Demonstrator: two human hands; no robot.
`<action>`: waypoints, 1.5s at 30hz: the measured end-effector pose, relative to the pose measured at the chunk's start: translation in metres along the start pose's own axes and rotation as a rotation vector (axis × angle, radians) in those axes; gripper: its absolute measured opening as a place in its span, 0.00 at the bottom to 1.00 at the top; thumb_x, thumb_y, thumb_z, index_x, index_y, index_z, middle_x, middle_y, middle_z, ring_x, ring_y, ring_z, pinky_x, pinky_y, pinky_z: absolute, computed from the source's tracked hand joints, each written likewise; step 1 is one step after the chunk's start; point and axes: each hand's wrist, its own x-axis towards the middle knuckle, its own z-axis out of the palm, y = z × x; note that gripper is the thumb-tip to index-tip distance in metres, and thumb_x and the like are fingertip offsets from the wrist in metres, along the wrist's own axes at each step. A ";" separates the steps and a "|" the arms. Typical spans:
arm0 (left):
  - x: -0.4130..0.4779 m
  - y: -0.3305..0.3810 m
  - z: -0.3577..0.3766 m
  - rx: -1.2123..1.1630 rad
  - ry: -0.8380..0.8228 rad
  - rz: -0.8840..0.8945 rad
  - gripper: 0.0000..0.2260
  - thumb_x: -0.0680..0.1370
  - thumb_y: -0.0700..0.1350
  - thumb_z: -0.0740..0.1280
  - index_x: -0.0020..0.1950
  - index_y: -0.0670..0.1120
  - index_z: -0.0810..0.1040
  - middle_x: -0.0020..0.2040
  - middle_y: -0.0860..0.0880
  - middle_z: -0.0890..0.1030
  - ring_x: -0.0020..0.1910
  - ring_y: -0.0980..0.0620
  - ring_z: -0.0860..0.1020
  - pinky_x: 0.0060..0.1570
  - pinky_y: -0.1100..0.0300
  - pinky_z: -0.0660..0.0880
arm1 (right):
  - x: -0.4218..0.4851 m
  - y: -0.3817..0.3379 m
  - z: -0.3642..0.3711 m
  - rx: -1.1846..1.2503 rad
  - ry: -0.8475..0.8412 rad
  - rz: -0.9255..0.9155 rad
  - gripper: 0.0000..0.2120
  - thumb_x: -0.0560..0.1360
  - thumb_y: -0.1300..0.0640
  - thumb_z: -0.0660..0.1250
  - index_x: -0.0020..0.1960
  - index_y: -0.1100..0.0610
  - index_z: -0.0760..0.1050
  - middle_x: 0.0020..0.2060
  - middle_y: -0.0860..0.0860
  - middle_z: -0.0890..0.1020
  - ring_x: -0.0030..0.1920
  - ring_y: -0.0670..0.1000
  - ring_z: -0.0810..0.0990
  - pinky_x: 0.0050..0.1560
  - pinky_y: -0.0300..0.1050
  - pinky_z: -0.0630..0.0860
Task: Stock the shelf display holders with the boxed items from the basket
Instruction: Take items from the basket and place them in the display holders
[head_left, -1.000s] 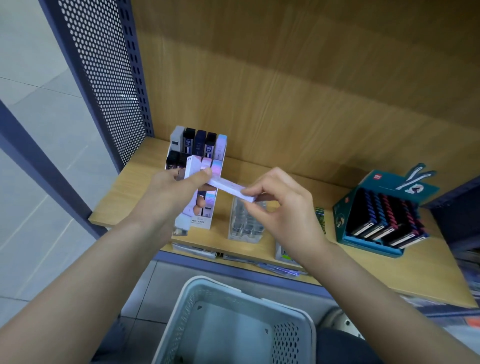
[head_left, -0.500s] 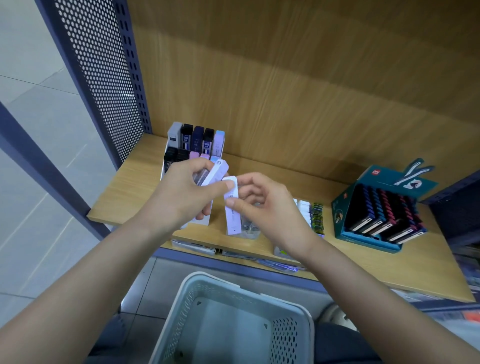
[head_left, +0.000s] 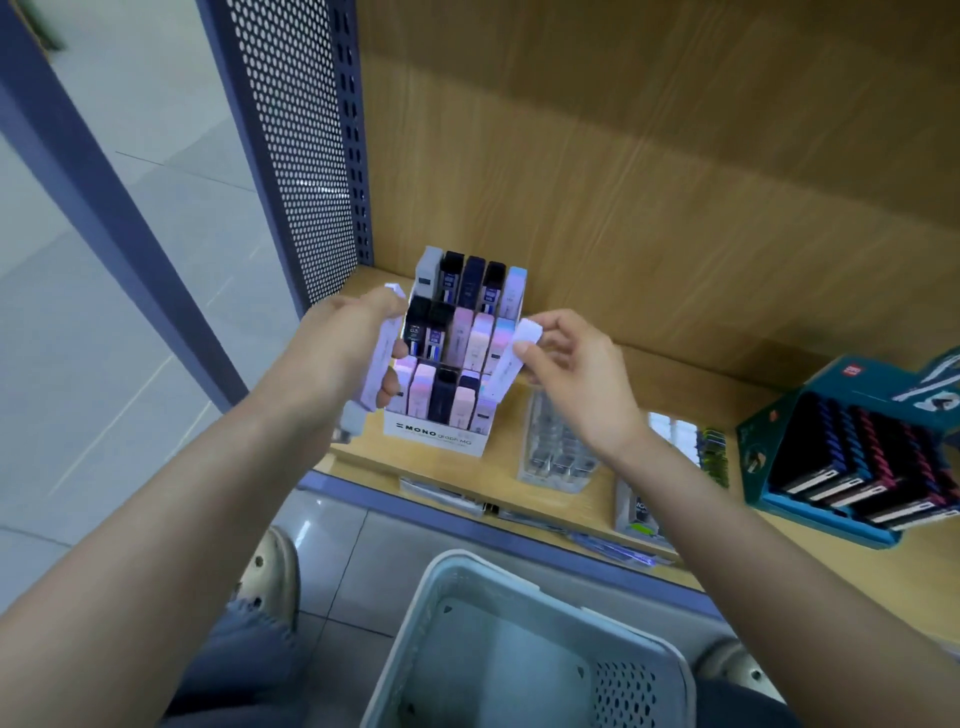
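Right hand (head_left: 576, 384) pinches a pale box (head_left: 514, 358) by its top, lower end at the display holder (head_left: 436, 441)'s right front slot on the shelf (head_left: 498, 467). Left hand (head_left: 337, 353)'s grip wraps spare boxes (head_left: 382, 358), count blurred. Crooked entry could jam it or topple neighbours.

The left hand (head_left: 337, 353) and right hand (head_left: 576, 374) are drawing apart: a second ago both were gripping one pale box (head_left: 511, 364) together in front of the display holder (head_left: 436, 441), and now the right hand alone is pinching it near its upper end. That box is turning from lying crosswise between the hands to standing tilted, its lower end reaching the holder's front right column. The left hand is carrying the remaining boxes (head_left: 382, 358) over to the holder's left side, toward the left edge of the shelf (head_left: 506, 475). The view is tipping downward, and a shoe (head_left: 275, 571) is coming into sight below.
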 end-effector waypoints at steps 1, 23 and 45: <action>0.001 0.001 -0.004 -0.019 0.003 -0.013 0.11 0.79 0.47 0.61 0.40 0.43 0.72 0.33 0.47 0.73 0.21 0.52 0.69 0.19 0.70 0.65 | 0.002 0.001 0.008 -0.033 -0.022 -0.004 0.05 0.75 0.59 0.68 0.49 0.53 0.73 0.39 0.49 0.81 0.41 0.52 0.82 0.46 0.42 0.79; 0.006 0.006 -0.028 -0.152 0.057 0.071 0.08 0.81 0.47 0.59 0.53 0.42 0.69 0.36 0.49 0.77 0.17 0.59 0.70 0.20 0.69 0.70 | 0.087 -0.010 0.058 -0.329 0.081 -0.214 0.07 0.77 0.61 0.62 0.54 0.54 0.70 0.45 0.50 0.78 0.43 0.54 0.78 0.45 0.54 0.77; 0.006 0.006 -0.027 -0.154 0.047 0.065 0.08 0.81 0.47 0.60 0.51 0.43 0.70 0.35 0.50 0.77 0.18 0.59 0.71 0.20 0.70 0.70 | 0.088 -0.014 0.042 -0.330 0.082 -0.293 0.04 0.78 0.61 0.60 0.52 0.61 0.69 0.45 0.51 0.72 0.41 0.48 0.69 0.45 0.43 0.68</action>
